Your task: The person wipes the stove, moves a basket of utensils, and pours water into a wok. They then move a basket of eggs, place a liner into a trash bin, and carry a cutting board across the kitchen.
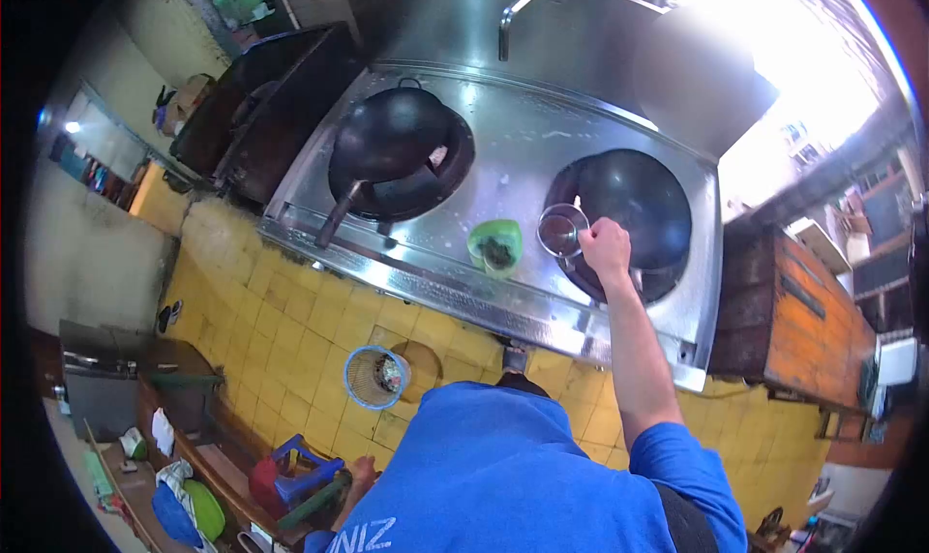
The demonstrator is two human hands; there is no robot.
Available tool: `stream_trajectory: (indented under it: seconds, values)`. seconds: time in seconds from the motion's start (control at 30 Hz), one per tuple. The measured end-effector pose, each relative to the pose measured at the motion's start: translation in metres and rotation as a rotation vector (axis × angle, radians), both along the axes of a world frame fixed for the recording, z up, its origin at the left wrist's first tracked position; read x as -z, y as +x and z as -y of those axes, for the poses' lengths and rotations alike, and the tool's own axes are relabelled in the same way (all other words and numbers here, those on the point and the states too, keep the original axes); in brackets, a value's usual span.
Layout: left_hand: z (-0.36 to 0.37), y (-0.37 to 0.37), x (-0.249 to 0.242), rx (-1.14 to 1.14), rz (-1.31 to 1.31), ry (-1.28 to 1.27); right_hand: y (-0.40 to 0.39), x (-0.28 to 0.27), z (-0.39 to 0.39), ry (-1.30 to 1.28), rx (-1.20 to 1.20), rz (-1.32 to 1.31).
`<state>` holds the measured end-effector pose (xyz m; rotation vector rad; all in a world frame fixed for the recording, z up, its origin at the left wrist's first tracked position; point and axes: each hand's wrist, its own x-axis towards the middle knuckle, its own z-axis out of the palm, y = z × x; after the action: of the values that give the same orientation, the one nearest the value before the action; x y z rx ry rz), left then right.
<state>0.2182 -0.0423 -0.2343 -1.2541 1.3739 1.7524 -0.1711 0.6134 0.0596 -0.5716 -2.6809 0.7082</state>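
Observation:
My right hand (pixel 607 247) is closed on the handle of a clear glass mug (pixel 561 232), held over the left side of the right wok (pixel 634 205). To the left of the mug, a green bowl (pixel 495 247) with something dark in it stands on the steel stove top (pixel 513 166). Another wok (pixel 392 142) sits tilted on the left burner, its handle pointing down toward the front edge. Low on the left, my left hand (pixel 362 472) is beside my body, near a blue plastic stool (pixel 308 476); its fingers are too small to make out.
A blue basket (pixel 377 377) with waste in it stands on the yellow tiled floor (pixel 290 350). An orange wooden cabinet (pixel 818 311) is at the right. A tap (pixel 505 30) hangs above the stove's back. Shelves with assorted items (pixel 184 505) lie at the lower left.

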Motion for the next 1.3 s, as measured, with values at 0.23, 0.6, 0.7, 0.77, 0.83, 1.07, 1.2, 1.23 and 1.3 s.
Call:
stream_trajectory:
  seconds: [0.23, 0.6, 0.7, 0.77, 0.83, 1.07, 1.2, 1.23, 1.3]
  values:
    - [-0.128, -0.061, -0.031, 0.458, -0.390, -0.713, -0.174, 0.054, 0.030, -0.086, -0.018, 0.322]
    - [-0.020, -0.075, -0.024, 0.353, -0.250, -0.486, -0.180, 0.113, 0.040, -0.162, 0.074, 0.285]
    - [0.033, -0.089, 0.005, 0.563, -0.279, -0.422, -0.090, 0.104, 0.040, -0.144, -0.035, 0.098]
    - [0.057, -0.135, -0.021, 0.554, 0.003, -0.057, -0.009, 0.107, 0.051, -0.164, -0.033, 0.065]
    - [0.067, -0.204, -0.044, 0.874, 0.168, -0.295, 0.076, 0.106, 0.073, -0.166, 0.034, 0.177]
    - [0.035, -0.408, -0.056, 1.287, 0.069, -0.390, 0.374, 0.157, 0.165, -0.328, 0.623, 0.696]
    - [-0.051, -0.458, -0.011, 1.552, 0.131, -0.010, 0.488, 0.152, 0.242, -0.447, 0.897, 0.834]
    - [-0.098, -0.447, -0.044, 1.698, -0.031, -0.057, 0.506, 0.156, 0.261, -0.519, 0.993, 0.837]
    - [-0.152, -0.431, -0.045, 1.953, -0.343, -0.016, 0.535, 0.167, 0.300, -0.537, 1.187, 0.658]
